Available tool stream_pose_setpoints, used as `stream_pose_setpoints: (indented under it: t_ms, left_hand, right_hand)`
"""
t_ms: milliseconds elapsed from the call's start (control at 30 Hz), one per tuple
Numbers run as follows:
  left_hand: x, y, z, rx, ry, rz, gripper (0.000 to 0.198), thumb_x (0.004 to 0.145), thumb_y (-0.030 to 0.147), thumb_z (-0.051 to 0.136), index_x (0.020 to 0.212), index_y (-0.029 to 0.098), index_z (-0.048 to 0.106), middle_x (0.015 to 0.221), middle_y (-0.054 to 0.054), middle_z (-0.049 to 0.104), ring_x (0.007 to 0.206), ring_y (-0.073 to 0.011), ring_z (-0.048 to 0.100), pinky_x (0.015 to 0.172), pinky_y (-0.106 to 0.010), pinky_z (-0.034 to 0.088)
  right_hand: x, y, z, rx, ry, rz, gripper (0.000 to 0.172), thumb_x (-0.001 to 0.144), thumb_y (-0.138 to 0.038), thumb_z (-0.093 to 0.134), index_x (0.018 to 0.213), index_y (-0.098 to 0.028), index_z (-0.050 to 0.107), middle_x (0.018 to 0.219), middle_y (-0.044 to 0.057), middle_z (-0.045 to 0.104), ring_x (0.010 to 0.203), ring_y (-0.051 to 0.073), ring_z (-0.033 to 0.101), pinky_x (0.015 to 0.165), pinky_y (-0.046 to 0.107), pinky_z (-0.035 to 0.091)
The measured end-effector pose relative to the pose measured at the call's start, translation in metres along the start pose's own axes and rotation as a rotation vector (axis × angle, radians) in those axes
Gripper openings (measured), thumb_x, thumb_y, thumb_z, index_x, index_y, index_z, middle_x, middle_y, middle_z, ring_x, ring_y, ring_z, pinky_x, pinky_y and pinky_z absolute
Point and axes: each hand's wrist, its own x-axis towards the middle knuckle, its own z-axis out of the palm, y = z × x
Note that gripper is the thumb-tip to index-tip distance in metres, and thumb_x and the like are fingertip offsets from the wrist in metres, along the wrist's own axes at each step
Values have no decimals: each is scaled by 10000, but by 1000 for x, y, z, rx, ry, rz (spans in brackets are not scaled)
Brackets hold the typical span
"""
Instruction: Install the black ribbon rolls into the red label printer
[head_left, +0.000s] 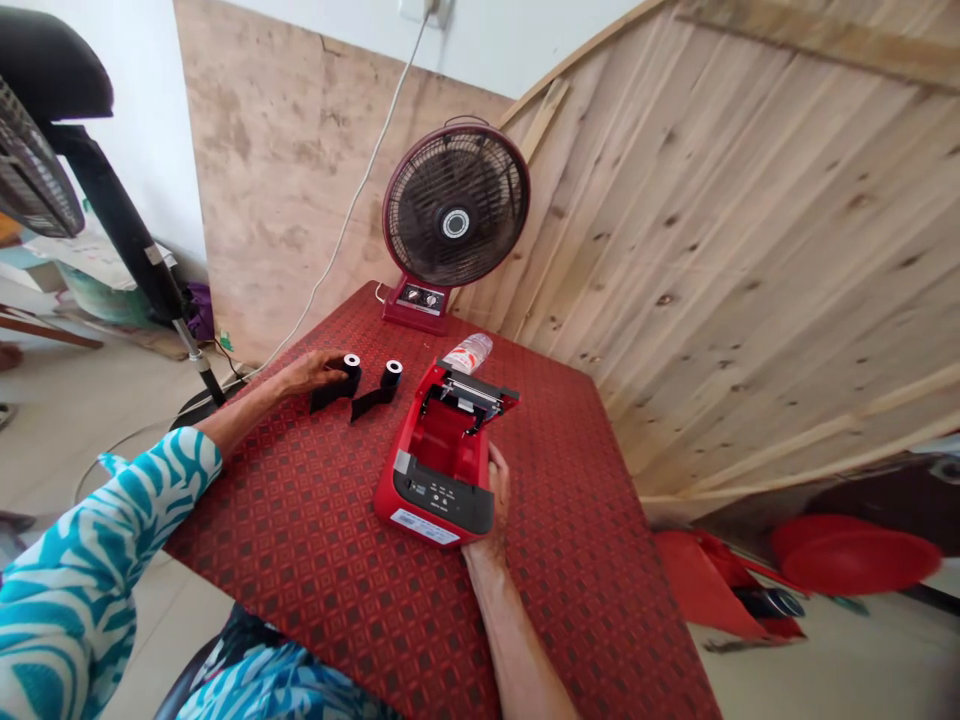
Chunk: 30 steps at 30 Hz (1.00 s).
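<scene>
A red and black receipt printer [431,505] sits on the table with its lid raised, and its paper bay looks bare inside. My right hand [495,510] grips the printer's right side, fingers along the wall and partly hidden behind it. To the left, my left hand [319,370] has its fingers curled against a black paper roll [350,378], which stands on end with a white core and a loose tail. A second black paper roll [390,378], its tail also unwound, stands between that one and the printer, apart from both hands.
A clear plastic bottle [470,352] lies behind the printer. At the back of the red patterned table [570,560] stands a dark red fan [456,215]; a white cord [364,185] hangs left of it. Another fan's black pole [139,235] rises beyond the left edge. Wooden boards [750,260] flank the right.
</scene>
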Motion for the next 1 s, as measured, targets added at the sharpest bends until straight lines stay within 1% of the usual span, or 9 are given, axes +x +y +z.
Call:
stream_pose_setpoints:
  t_ms: [133, 200, 267, 433, 533, 667, 800, 900, 1000]
  left_hand:
    - [-5, 2, 6, -31, 74, -25, 423, 702, 406, 622, 1036, 146, 627, 999, -65, 714, 920, -227, 656, 795, -309, 513]
    - [-11, 12, 6, -83, 126, -35, 438, 671, 420, 657, 1013, 148, 612, 983, -63, 707, 912, -225, 654, 789, -315, 519]
    - [-19, 27, 4, -180, 133, -22, 477, 663, 444, 679, 1031, 152, 592, 984, -64, 703, 900, -218, 656, 781, -318, 525]
    - [-41, 83, -3, -354, -2, 82, 520, 680, 463, 716, 1081, 150, 610, 1011, -95, 714, 868, -217, 672, 754, -319, 532]
    - [-49, 115, 5, -343, -131, 140, 530, 712, 478, 703, 1122, 149, 640, 1020, -101, 722, 875, -232, 678, 745, -324, 534]
    - [-45, 145, 32, -97, -260, 285, 450, 793, 441, 649, 1157, 177, 660, 1067, -63, 718, 959, -221, 661, 831, -305, 508]
    - [-30, 159, 64, 319, -255, 447, 385, 852, 381, 607, 1187, 196, 646, 1094, -64, 704, 993, -206, 651, 883, -291, 479]
    - [-24, 169, 79, 624, -270, 477, 361, 870, 336, 590, 1194, 185, 641, 1108, -96, 692, 1039, -238, 642, 910, -329, 475]
    - [-24, 183, 85, 841, -309, 446, 326, 857, 301, 600, 1163, 203, 654, 1131, -93, 688, 1065, -253, 636, 908, -346, 482]
  right_hand:
    - [0, -1, 3, 41, 24, 41, 402, 861, -480, 439, 1093, -235, 656, 1301, 82, 570, 1206, 237, 511, 1046, 424, 380]
    - [0, -2, 5, 66, 27, 52, 415, 861, -490, 436, 1103, -232, 653, 1300, 81, 578, 1194, 235, 523, 1022, 410, 402]
    - [0, -3, 7, 96, 30, 83, 438, 877, -491, 403, 1120, -221, 648, 1300, 87, 583, 1174, 229, 538, 992, 396, 427]
    - [1, -11, 8, 120, 9, 74, 389, 863, -450, 449, 1054, -201, 679, 1339, 94, 553, 1214, 223, 514, 1047, 392, 381]
    - [1, -18, 8, 203, 26, 112, 395, 863, -433, 454, 1119, -201, 645, 1300, 94, 586, 1199, 220, 527, 1043, 407, 381]
    - [1, -25, 11, 313, 48, 217, 445, 871, -452, 433, 1206, -200, 582, 1253, 88, 625, 1134, 212, 572, 982, 393, 426]
    - [2, -26, 12, 343, 51, 187, 441, 861, -467, 443, 1173, -194, 592, 1225, 82, 643, 1134, 207, 574, 994, 381, 417]
    - [2, -26, 13, 396, 48, 186, 441, 859, -466, 448, 1183, -197, 581, 1233, 79, 638, 1141, 206, 570, 993, 381, 420]
    - [2, -27, 13, 410, 37, 178, 432, 864, -469, 454, 1191, -216, 579, 1249, 68, 623, 1154, 206, 556, 1004, 387, 414]
